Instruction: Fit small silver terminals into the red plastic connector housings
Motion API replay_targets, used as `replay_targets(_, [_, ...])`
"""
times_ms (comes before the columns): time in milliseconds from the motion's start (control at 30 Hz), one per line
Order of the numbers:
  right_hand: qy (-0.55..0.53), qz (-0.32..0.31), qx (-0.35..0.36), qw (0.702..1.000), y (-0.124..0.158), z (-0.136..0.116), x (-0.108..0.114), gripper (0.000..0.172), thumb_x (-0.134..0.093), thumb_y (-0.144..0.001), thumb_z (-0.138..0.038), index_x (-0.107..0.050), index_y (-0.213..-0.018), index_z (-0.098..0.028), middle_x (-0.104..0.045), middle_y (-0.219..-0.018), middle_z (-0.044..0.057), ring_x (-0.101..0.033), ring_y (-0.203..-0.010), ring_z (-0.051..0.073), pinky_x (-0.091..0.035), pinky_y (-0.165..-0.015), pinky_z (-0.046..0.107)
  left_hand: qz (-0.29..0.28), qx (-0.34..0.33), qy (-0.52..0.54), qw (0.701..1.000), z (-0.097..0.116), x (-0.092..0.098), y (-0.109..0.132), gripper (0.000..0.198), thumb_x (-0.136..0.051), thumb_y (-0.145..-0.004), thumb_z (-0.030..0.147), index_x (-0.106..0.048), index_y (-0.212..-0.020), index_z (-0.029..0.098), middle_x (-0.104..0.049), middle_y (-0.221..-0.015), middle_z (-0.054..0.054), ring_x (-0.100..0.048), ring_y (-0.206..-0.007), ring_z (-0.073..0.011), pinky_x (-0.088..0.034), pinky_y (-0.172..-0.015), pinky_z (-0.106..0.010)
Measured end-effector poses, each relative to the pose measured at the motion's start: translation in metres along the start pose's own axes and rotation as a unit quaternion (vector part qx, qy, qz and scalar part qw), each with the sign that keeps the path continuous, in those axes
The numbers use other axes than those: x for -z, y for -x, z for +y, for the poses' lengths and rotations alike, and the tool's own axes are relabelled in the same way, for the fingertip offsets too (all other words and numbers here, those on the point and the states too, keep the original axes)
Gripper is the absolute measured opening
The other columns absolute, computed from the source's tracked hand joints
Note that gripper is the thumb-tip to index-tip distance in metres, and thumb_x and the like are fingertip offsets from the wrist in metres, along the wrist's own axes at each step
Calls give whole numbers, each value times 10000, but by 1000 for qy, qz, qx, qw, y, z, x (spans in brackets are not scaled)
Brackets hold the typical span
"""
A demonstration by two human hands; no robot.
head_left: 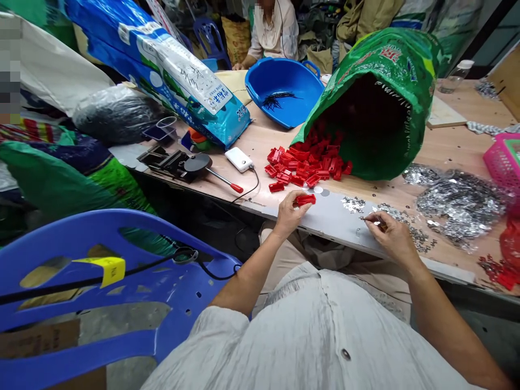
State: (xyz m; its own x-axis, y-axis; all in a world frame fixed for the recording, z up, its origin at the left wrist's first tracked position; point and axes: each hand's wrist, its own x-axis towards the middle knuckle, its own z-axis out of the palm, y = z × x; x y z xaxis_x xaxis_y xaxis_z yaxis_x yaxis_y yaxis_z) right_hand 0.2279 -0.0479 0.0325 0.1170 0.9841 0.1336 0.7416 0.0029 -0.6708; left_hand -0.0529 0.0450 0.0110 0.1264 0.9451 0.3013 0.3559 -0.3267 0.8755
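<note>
My left hand (289, 215) is closed on a small red plastic housing (304, 200), held just above the front edge of the table. My right hand (388, 234) pinches a thin tool (370, 219), its dark tip pointing left over a grey board (333, 214); its exact kind is too small to tell. Between the hands and a little behind them lies a small heap of flat silvery metal pieces (353, 204). More small metal parts (418, 234) are scattered beside my right hand. A pile of red plastic housings (300, 165) spills from a green sack (377, 114) lying on its side.
Left on the table stand a black clamp-like device (174, 165) with a red-tipped lever and a white power bank (239, 159). A blue basin (284, 89) holds dark thin strips. Bagged metal pieces (459, 203) lie right. A blue chair (122, 233) is beside me; another person (276, 30) sits opposite.
</note>
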Motion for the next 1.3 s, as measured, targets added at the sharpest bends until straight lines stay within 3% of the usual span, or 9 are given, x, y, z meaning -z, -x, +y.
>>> replay_targets(167, [-40, 6, 11, 999, 5, -11, -1, 245, -569, -871, -446, -652, -926, -221, -683, -797, 36, -546, -576, 139, -394, -553, 262, -27, -67, 50, 996, 28, -22, 25, 535, -718, -747, 207, -456, -1214, 201, -656, -990, -35, -653, -891, -143, -521, -817, -282])
replay_targets(333, [-63, 2, 27, 998, 13, -25, -1, 197, -586, -878, -418, -632, -909, -229, -625, -722, 3, -487, -575, 128, -362, -549, 258, -16, -199, -45, 979, 48, -33, 40, 395, -645, -756, 109, -497, -1114, 186, -639, -1016, -59, -607, -885, -158, -519, -832, -325])
replay_targets(533, [-88, -12, 43, 995, 19, -38, -1, 167, -605, -880, -381, -664, -910, -228, -649, -749, 3, -483, -571, 122, -369, -559, 265, -57, -239, -62, 967, 59, -35, 44, 323, -589, -768, 78, -546, -1074, 173, -645, -971, -65, -566, -891, -181, -498, -825, -347])
replay_targets(633, [-96, -9, 50, 994, 20, -42, -1, 159, -609, -882, -367, -674, -903, -223, -657, -752, 4, -483, -565, 121, -368, -551, 268, -74, -166, 0, 983, 62, -37, 45, 277, -630, -764, 109, -588, -1029, 176, -648, -965, -61, -574, -891, -175, -485, -845, -347])
replay_targets(733, [-119, -11, 58, 991, 21, -45, -3, 150, -604, -891, -355, -673, -898, -222, -654, -732, -1, -491, -557, 121, -374, -537, 267, -125, -2, 188, 974, 63, -39, 45, 343, -747, -712, 186, -606, -1025, 175, -645, -953, -45, -600, -887, -157, -485, -847, -317])
replay_targets(833, [-130, -10, 77, 988, 23, -48, -5, 134, -593, -905, -336, -671, -903, -227, -685, -793, 8, -548, -604, 128, -418, -577, 267, -188, 166, 403, 880, 62, -39, 46, 462, -788, -702, 239, -603, -1121, 177, -647, -988, -46, -628, -899, -147, -497, -843, -298])
replay_targets(933, [-127, 5, 106, 986, 22, -48, -5, 107, -584, -915, -301, -665, -926, -231, -710, -869, 24, -618, -698, 149, -467, -644, 277, -235, 278, 515, 776, 62, -39, 50, 499, -764, -753, 290, -591, -1212, 199, -642, -1015, -51, -653, -880, -154, -524, -845, -333])
replay_targets(1067, [-93, 8, 170, 981, 19, -47, -3, 98, -556, -926, -238, -649, -958, -234, -717, -927, 41, -659, -811, 176, -503, -724, 303, -289, 334, 560, 701, 62, -39, 58, 489, -699, -820, 302, -567, -1276, 182, -650, -940, -66, -677, -785, -154, -536, -718, -268])
replay_targets(1300, [-41, -33, 255, 966, 17, -44, 5, 169, -492, -936, -150, -624, -1000, -234, -705, -929, 49, -667, -844, 181, -528, -744, 321, -297, 368, 594, 651, 62, -40, 60, 394, -560, -911, 277, -556, -1279, 134, -651, -866, -87, -643, -651, -114, -501, -592, -191])
